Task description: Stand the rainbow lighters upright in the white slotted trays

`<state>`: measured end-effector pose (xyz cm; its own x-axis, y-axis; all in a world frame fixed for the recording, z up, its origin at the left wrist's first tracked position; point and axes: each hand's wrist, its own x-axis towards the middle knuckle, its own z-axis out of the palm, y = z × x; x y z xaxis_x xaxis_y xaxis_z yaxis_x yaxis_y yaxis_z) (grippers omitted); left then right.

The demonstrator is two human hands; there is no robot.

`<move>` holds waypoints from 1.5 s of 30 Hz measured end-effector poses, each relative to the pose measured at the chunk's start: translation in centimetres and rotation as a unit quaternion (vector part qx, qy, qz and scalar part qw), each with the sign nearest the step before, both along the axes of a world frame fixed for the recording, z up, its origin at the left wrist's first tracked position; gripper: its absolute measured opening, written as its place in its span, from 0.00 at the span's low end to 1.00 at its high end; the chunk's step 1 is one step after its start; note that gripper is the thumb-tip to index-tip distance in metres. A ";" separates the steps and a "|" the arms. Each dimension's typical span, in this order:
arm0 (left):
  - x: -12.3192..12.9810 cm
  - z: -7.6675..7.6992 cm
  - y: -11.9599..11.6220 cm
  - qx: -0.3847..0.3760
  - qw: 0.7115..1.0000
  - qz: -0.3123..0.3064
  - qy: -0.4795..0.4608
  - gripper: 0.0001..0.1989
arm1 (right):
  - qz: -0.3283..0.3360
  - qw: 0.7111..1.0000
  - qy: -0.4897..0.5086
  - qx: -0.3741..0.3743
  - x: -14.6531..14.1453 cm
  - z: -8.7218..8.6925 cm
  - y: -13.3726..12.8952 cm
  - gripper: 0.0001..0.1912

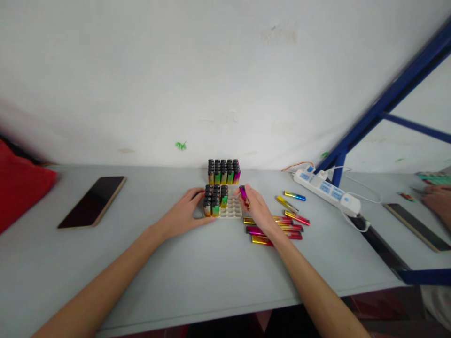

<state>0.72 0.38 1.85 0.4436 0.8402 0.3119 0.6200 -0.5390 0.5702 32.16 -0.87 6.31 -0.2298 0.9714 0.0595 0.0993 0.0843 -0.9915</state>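
A white tray (230, 212) with rows of round-edged slots lies in the middle of the table. Upright lighters (215, 208) with black tops and green-yellow bodies fill its left part. My left hand (183, 212) grips the tray's left end, thumb along the front edge and fingers behind. Over the tray's right end, my right hand (256, 205) is closed on a purple lighter (243, 191), held tilted with its black top up. Beneath and beside my right wrist, several loose lighters (294, 234) in red, yellow and purple lie in a pile.
Behind the tray stands a block of upright lighters (224, 172). A phone (92, 202) lies at the left near a red cloth (24, 183). To the right are a white power strip (326, 191) with cables and a blue metal frame (380, 105). Beyond it, another person's hand (439, 199) shows.
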 end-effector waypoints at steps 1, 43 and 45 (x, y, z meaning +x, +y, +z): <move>0.0 0.0 0.0 0.001 1.000 0.001 0.001 0.42 | -0.007 0.999 -0.015 0.028 0.2 0.1 -0.1 0.43; -0.5 -0.6 0.8 0.019 1.000 0.012 0.010 0.45 | -0.165 0.889 -0.381 0.194 16.4 1.6 -1.1 0.17; -0.5 -0.7 0.8 0.017 1.000 0.013 0.008 0.44 | -0.189 0.877 -0.405 0.176 19.3 1.2 -1.9 0.16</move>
<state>0.21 1.23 1.12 0.4273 0.8400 0.3344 0.6424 -0.5423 0.5415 51.50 -2.75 7.51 -0.0005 0.9417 0.3364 0.8455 0.1800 -0.5027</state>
